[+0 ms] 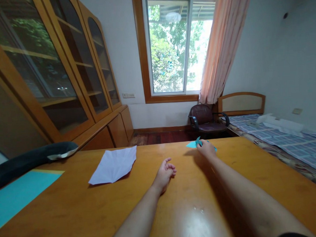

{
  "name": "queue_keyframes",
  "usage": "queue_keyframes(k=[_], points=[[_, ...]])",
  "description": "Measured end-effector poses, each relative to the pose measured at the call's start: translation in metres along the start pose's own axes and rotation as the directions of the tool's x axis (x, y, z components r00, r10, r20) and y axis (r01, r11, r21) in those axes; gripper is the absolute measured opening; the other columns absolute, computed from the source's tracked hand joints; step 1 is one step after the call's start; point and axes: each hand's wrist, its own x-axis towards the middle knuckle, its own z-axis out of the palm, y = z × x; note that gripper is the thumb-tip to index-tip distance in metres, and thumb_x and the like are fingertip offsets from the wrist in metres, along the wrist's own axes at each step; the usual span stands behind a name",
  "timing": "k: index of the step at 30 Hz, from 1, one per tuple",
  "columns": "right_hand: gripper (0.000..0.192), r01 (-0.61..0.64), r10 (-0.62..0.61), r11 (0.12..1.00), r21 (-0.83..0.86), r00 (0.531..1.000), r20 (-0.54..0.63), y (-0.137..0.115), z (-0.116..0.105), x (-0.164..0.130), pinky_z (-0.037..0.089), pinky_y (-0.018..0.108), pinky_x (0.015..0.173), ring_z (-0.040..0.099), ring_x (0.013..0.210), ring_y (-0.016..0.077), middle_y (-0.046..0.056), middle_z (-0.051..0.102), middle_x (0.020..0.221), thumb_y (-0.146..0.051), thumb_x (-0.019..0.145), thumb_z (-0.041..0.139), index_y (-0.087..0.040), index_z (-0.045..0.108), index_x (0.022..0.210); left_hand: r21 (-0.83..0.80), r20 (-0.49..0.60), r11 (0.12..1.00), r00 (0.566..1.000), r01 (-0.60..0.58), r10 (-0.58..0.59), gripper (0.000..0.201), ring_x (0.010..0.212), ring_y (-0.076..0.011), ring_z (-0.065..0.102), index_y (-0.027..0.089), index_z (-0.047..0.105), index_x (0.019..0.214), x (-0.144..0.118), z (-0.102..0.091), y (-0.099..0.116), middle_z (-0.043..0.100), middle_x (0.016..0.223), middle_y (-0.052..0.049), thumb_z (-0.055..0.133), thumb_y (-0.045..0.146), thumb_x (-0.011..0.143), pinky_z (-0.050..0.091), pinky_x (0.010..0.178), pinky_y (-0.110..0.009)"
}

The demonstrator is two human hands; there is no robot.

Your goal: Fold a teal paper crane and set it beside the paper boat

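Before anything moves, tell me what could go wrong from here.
The turquoise folded paper is at the table's far edge, so it might fall if the right hand lets go there. Too tight a grip could crush its folds. The creased pale sheet also reaches that edge; a knock might slide it off.
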Motion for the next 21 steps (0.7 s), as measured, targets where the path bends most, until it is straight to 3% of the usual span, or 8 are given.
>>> queue_keyframes(k=[5, 21], points=[[0.027, -0.044, 0.044, 0.999, 0.012, 0.999, 0.032, 0.003, 0.012, -0.001, 0.031, 0.026, 0.059, 0.063, 0.082, 0.0195, 0.008, 0.071, 0.093, -0.03, 0.088, 0.046, -0.022, 0.068, 0.1, 0.003, -0.003, 1.0, 1.0, 0.008, -0.008, 0.062, 0.063, -0.0092, 0.052, 0.019, 0.04, 0.117, 0.0, 0.001, 0.0, 0.054, 0.077, 0.003, 0.052, 0.009, 0.056, 0.034, 0.055, -0.02], [0.027, -0.102, 0.104, 0.994, -0.026, 0.99, 0.095, 0.014, 0.023, -0.001, 0.04, 0.027, 0.065, 0.064, 0.088, 0.024, 0.012, 0.071, 0.094, -0.029, 0.086, 0.044, -0.019, 0.068, 0.094, -0.005, -0.003, 1.0, 1.0, 0.007, -0.007, 0.061, 0.063, -0.0097, 0.052, 0.02, 0.043, 0.115, -0.001, 0.002, 0.002, 0.054, 0.077, 0.003, 0.056, 0.011, 0.056, 0.034, 0.055, -0.021]])
